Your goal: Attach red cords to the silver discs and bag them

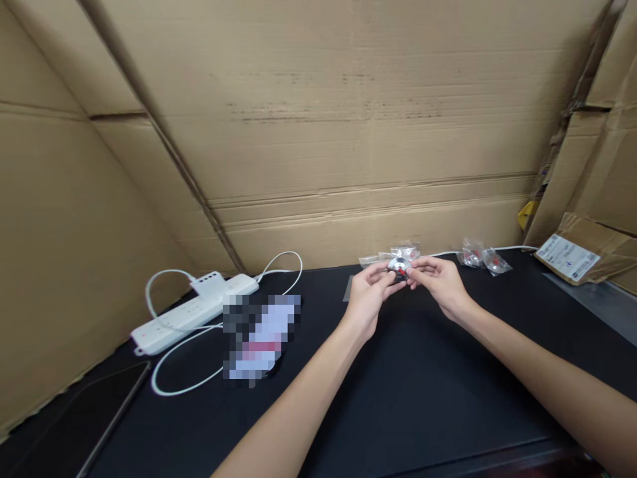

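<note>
A small round, shiny silver piece with a red spot [399, 265] is held up between both hands above the black table. My left hand [369, 290] pinches its left side, thumb in front and fingers around the edge. On the other side, my right hand [438, 282] grips it with thumb and fingertips. The exact kind of the piece is too small to make out. Just behind it lie clear plastic bags [405, 250], partly hidden by the hands.
More clear bags with red and silver bits [482, 256] lie right of the hands. A cardboard box with a white label [572, 259] sits far right. At left are a white power strip [192, 315] with cables, a blurred-out object [263, 338] and a dark flat panel [94, 418]. Cardboard walls [348, 133] enclose the table.
</note>
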A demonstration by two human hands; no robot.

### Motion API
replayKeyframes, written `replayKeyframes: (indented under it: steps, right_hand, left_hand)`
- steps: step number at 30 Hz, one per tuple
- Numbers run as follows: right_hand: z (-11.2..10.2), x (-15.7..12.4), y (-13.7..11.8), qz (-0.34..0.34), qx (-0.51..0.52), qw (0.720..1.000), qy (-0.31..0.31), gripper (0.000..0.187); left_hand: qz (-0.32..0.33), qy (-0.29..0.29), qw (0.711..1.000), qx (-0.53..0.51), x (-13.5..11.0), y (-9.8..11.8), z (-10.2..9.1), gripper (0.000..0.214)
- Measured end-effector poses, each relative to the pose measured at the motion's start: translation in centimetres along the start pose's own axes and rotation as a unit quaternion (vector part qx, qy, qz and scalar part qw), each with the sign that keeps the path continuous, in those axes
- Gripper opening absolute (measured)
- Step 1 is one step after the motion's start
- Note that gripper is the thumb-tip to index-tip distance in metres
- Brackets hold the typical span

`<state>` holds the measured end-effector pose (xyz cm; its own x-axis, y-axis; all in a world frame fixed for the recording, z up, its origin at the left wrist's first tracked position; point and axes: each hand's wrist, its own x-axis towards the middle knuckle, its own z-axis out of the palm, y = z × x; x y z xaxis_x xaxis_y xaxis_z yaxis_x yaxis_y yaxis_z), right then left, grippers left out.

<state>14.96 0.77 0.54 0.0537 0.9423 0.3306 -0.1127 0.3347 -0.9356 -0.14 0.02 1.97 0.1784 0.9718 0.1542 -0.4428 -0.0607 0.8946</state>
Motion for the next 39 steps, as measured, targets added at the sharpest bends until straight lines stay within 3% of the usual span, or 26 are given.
replayKeyframes:
  steps: [11, 39]
  right_hand:
    - [0.0, -0.5, -0.9, 0.074, 0.073, 0.993, -0.056, 0.024]
    - [-0.4, -0.1, -0.4, 0.075, 0.031, 0.996, -0.049, 0.031]
  left_hand:
    - [0.067, 0.011, 0.989, 0.133, 0.4, -0.2, -0.5, 0.020]
    - [0.099, -0.007, 0.973, 0.208, 1.0, -1.1, -1.5, 0.021]
